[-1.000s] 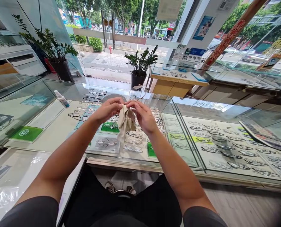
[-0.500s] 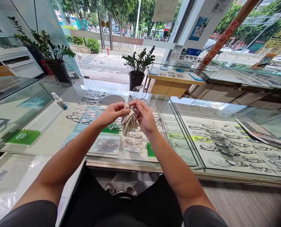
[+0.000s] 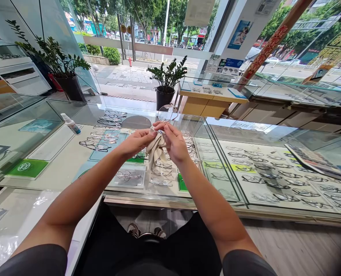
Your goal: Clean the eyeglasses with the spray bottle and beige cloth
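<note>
Head: displayed eyeglasses [image 3: 160, 173] below cloth [image 3: 156, 150]

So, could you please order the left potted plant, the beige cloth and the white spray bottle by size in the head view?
1. Left potted plant
2. Beige cloth, partly hidden
3. White spray bottle

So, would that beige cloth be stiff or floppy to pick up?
Probably floppy: the cloth hangs in loose folds below the left hand and right hand. Likely light for its size, since it looks thin. It seems unlikely to roll, given its creased shape.
</note>
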Available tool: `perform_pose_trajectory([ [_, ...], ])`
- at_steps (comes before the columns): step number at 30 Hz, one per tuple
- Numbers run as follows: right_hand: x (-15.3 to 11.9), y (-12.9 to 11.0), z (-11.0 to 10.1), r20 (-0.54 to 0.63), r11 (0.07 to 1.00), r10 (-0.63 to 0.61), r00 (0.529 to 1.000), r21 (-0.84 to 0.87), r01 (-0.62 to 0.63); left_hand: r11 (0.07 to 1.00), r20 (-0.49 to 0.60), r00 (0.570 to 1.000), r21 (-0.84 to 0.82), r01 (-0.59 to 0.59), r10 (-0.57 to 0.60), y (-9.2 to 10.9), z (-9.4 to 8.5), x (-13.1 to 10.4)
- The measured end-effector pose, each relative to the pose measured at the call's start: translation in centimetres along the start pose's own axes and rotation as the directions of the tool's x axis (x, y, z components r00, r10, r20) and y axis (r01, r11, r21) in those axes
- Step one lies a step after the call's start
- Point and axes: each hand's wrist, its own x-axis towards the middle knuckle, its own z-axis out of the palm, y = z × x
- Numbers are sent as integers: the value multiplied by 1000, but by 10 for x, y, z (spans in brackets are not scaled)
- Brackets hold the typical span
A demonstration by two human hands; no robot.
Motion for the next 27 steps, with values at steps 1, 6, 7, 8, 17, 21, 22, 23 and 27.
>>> perform_pose_trajectory([
  [1,0,0,0,0,1000,6,1000,2,-6,1000,19,1000,5,15,-15,0,0,-1],
  [6,0,1,3,-36,999,47,998,-15,-48,999,47,998,-3,48,-48,1,-1,-3],
  [7,1,0,4,-39,998,54,998,-14,-54,999,45,998,-5,53,-52,1,0,-3],
  [8,1,0,5,-39,998,57,998,-9,-57,998,42,997,-3,57,-57,1,1,-4],
  [17,-2,-1,11,-40,991,116,992,78,-112,997,-134,988,36,-73,77,-4,21,-6],
  [21,-4,-1,14,-20,987,129,991,96,-126,986,-239,958,97,-137,157,-11,26,-5],
  [22,-4,0,14,-17,986,139,990,96,-136,980,-257,948,119,-161,187,-12,27,-5],
  [23,-4,1,14,-15,984,153,988,92,-151,973,-271,938,140,-183,215,-13,27,-4],
  [27,-4,3,14,-20,977,202,979,75,-201,961,-273,929,181,-207,251,-13,25,-2],
])
